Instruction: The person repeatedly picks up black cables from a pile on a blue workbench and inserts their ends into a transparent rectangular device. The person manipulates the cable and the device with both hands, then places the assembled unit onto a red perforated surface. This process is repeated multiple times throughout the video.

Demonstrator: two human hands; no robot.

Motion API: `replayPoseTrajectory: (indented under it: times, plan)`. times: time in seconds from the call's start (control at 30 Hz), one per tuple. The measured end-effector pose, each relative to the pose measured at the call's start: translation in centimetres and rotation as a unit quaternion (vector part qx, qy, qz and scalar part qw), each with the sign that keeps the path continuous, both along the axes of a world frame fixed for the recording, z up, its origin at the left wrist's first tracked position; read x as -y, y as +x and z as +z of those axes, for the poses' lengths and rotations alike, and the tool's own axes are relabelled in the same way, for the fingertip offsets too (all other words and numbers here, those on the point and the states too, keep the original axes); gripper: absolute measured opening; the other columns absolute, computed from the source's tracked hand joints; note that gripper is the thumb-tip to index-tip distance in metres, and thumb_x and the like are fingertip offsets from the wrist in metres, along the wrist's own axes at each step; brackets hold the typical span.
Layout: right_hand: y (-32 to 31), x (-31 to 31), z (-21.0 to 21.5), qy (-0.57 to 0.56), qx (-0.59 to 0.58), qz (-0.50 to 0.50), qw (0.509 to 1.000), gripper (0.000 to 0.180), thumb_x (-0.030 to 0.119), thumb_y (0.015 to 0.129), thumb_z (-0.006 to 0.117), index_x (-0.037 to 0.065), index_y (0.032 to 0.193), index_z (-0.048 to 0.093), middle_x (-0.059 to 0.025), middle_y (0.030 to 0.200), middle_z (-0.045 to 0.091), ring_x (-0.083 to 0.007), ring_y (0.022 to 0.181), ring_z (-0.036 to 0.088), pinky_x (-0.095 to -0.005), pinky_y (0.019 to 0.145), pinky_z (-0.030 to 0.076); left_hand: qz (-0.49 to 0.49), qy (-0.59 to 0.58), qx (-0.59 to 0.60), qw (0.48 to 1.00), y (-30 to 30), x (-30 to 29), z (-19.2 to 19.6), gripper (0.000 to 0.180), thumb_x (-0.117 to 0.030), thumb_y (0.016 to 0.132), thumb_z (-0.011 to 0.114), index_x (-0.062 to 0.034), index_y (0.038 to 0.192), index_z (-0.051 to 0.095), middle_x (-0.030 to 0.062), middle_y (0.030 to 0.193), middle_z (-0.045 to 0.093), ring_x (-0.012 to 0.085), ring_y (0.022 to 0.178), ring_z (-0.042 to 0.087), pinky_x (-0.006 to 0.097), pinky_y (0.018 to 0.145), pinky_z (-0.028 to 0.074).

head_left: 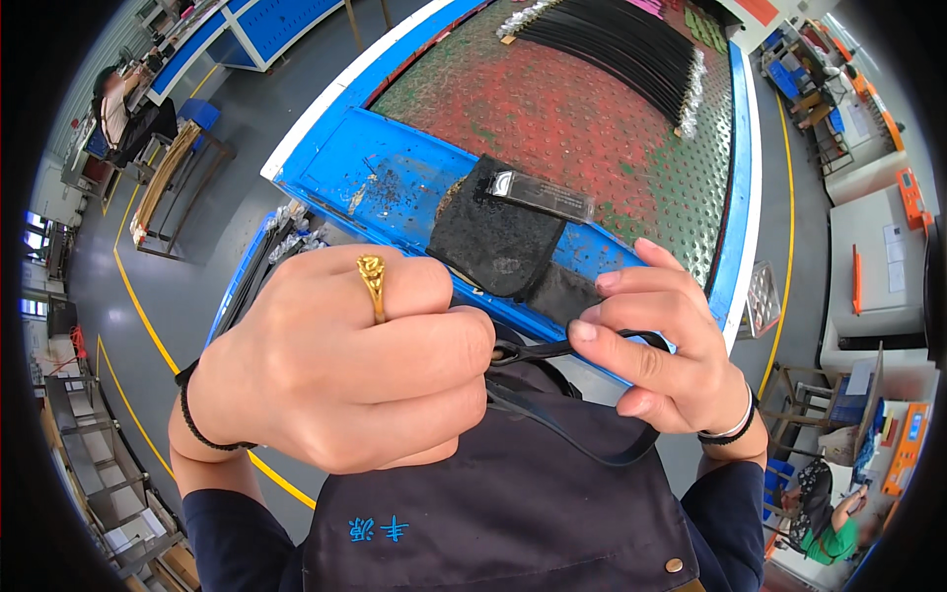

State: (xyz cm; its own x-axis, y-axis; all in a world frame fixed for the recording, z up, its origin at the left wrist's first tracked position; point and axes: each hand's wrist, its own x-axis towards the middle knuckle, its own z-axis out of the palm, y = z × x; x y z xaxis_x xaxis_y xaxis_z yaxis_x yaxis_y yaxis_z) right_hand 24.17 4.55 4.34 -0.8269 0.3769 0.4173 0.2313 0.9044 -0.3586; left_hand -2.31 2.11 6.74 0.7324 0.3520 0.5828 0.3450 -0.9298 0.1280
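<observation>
A thin black strap [538,350] runs between my two hands, in front of the dark apron [493,503] I wear. My left hand [345,365], with a gold ring on one finger, is closed in a fist around one part of it. Close to that fist a small brass-coloured bit shows, too little of it to name. My right hand [656,345] pinches the strap between thumb and fingertips, its other fingers loosely bent. Below, the strap hangs in a loop over the apron. What lies inside the left fist is hidden.
Ahead stands a blue-framed table with a studded red-green top [612,128]. Black cloth pads [493,232] and a clear-topped flat case [543,195] lie at its near edge. Many long black strips [602,49] lie farther back. A bench [173,178] and seated people are at the sides.
</observation>
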Motion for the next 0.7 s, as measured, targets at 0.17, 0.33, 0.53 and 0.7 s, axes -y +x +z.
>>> replayPoseTrajectory:
  times: [0.17,0.33,0.53,0.7]
  plan:
    - [-0.22,0.2,-0.15,0.015,0.008,0.004,1.0,0.044,0.041,0.086,0.048,0.008,0.111,0.064,-0.0057,0.103,0.057,-0.0254,0.102,0.053,-0.0475,0.101,0.03,-0.004,-0.006,0.001,1.0,0.06,-0.14,-0.04,0.012,-0.013,0.054,0.061,-0.0044,0.06,0.056,0.0037,0.072,0.055,0.0152,0.049,0.047,0.025,0.043,0.036]
    - [-0.04,-0.05,-0.27,0.038,0.005,-0.023,0.999,0.046,0.044,0.087,0.046,0.009,0.11,0.065,-0.0064,0.106,0.058,-0.0255,0.104,0.052,-0.0478,0.102,0.029,0.001,0.001,-0.001,1.0,0.17,-0.28,-0.21,0.011,-0.013,0.054,0.061,-0.0045,0.06,0.056,0.0037,0.072,0.055,0.0151,0.049,0.047,0.025,0.043,0.036]
    - [0.07,0.02,-0.12,0.03,0.001,-0.025,0.999,0.052,0.048,0.094,0.033,0.008,0.106,0.065,-0.0105,0.106,0.058,-0.0309,0.107,0.051,-0.0504,0.103,0.027,0.01,-0.002,0.003,1.0,0.28,-0.39,-0.11,0.011,-0.014,0.055,0.061,-0.0049,0.059,0.055,0.0035,0.072,0.055,0.0153,0.048,0.046,0.026,0.043,0.036]
    - [0.28,0.3,0.11,0.0,-0.03,-0.002,1.0,0.045,0.042,0.093,0.038,0.008,0.105,0.065,-0.0077,0.109,0.061,-0.0269,0.11,0.052,-0.0512,0.104,0.025,0.008,0.006,0.01,1.0,0.28,-0.61,-0.28,0.01,-0.013,0.057,0.061,-0.0048,0.06,0.055,0.0035,0.072,0.054,0.0154,0.048,0.046,0.026,0.042,0.035]
